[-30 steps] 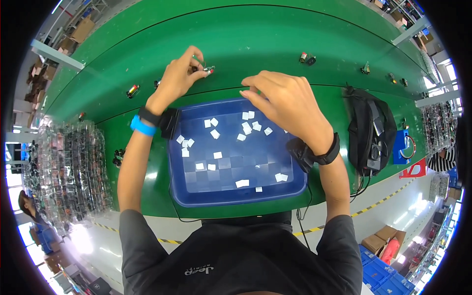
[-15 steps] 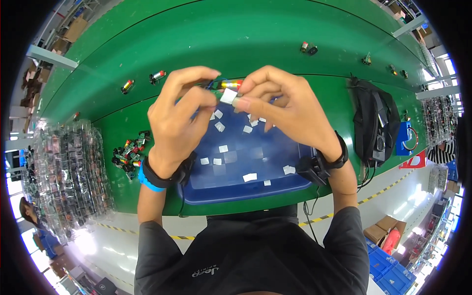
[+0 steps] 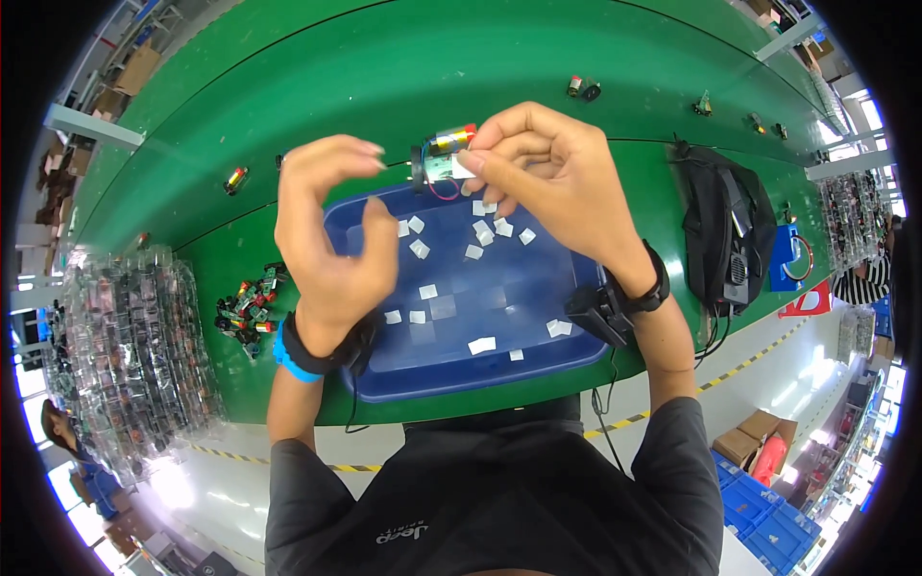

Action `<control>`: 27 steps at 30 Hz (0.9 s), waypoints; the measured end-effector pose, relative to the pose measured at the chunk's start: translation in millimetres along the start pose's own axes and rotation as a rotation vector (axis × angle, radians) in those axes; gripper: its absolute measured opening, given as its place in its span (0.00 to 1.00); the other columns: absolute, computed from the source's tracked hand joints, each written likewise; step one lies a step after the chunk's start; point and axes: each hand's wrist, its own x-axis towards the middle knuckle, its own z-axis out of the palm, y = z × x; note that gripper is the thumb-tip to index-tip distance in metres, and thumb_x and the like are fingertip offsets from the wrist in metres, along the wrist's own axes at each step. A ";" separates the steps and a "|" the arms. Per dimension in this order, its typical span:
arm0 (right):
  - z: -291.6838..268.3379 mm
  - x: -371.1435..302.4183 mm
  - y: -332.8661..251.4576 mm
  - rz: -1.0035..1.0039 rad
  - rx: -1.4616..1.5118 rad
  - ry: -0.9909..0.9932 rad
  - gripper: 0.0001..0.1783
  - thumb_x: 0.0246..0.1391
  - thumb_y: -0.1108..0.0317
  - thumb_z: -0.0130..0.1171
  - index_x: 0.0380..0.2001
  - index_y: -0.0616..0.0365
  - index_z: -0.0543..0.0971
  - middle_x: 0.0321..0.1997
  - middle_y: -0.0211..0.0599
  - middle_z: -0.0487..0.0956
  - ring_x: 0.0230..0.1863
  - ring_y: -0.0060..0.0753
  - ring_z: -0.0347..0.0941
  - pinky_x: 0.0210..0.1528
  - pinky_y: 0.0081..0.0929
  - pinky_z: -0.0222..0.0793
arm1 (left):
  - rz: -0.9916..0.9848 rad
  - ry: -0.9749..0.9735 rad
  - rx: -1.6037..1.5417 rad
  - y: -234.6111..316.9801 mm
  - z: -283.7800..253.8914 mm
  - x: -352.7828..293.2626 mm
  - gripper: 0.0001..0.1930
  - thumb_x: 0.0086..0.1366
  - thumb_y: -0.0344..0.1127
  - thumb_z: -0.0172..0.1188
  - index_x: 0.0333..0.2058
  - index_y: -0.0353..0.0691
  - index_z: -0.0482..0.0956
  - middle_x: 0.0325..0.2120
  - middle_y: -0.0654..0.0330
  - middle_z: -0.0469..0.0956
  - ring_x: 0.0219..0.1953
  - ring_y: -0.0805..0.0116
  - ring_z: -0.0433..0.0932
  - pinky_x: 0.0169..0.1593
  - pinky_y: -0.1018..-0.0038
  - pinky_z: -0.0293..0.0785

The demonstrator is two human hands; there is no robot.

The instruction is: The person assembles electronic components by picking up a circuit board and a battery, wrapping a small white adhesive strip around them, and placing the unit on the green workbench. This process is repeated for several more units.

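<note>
My right hand pinches a small circuit-board assembly by its right end, above the far side of a blue tray. A yellow and red battery-like cylinder lies along its far side, a black round part sits at its left end, and thin wires loop below. A white square shows on the board beside my right fingertips. To the left, my left hand is empty, thumb and fingers spread, apart from the assembly. Several white squares lie scattered in the tray.
Left of the tray are a pile of similar board assemblies and stacked clear plastic trays. A black bag and a blue stand with a ring occupy the right. More assemblies lie along the green table.
My left hand has let go of the assembly and moved away to the left, its fingers spreading. The assembly, still in my right hand, has shifted slightly away from me, and its board now faces up.
</note>
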 end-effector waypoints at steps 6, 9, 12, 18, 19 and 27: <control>3.0 -1.5 4.5 -0.092 -0.153 0.045 0.09 0.59 0.73 0.63 0.40 0.68 0.78 0.31 0.37 0.83 0.30 0.18 0.80 0.31 0.15 0.77 | -1.185 -0.516 -0.676 19.0 -7.1 11.3 0.11 0.65 0.29 0.61 0.43 0.31 0.75 0.36 0.53 0.81 0.28 0.71 0.78 0.33 0.79 0.76; 7.6 -3.8 3.4 -0.144 -0.234 0.063 0.09 0.59 0.73 0.62 0.39 0.68 0.78 0.31 0.36 0.83 0.31 0.18 0.80 0.33 0.16 0.77 | -1.100 -0.489 -0.659 24.2 -0.6 3.5 0.08 0.67 0.30 0.59 0.42 0.31 0.76 0.35 0.55 0.81 0.29 0.74 0.79 0.32 0.79 0.76; 6.7 -4.5 -2.4 -0.061 -0.069 0.014 0.09 0.59 0.73 0.62 0.40 0.68 0.78 0.31 0.36 0.83 0.31 0.19 0.80 0.35 0.17 0.78 | -0.859 -0.452 -0.593 22.4 0.9 -7.5 0.10 0.66 0.29 0.60 0.44 0.32 0.76 0.35 0.57 0.81 0.29 0.76 0.79 0.33 0.78 0.77; -0.2 -5.9 -6.3 -0.091 -0.117 -0.033 0.08 0.60 0.73 0.61 0.40 0.66 0.77 0.33 0.35 0.82 0.33 0.20 0.79 0.35 0.18 0.78 | -0.802 -0.436 -0.668 25.2 1.8 -6.0 0.11 0.66 0.30 0.61 0.45 0.32 0.76 0.37 0.56 0.81 0.35 0.74 0.81 0.35 0.78 0.78; -1.4 -5.9 -7.8 -0.120 -0.185 -0.042 0.08 0.60 0.73 0.61 0.40 0.66 0.76 0.34 0.35 0.81 0.34 0.22 0.78 0.35 0.19 0.78 | -0.785 -0.432 -0.699 24.9 1.2 -4.8 0.12 0.66 0.30 0.61 0.45 0.32 0.75 0.38 0.56 0.81 0.36 0.73 0.81 0.35 0.78 0.78; -7.3 -3.6 2.6 -0.316 -0.651 -0.143 0.06 0.60 0.73 0.59 0.37 0.63 0.74 0.37 0.36 0.75 0.38 0.32 0.74 0.39 0.26 0.76 | -0.962 -0.529 -0.713 -1.6 -0.8 -11.7 0.13 0.72 0.35 0.54 0.47 0.30 0.73 0.42 0.52 0.79 0.38 0.67 0.82 0.42 0.72 0.82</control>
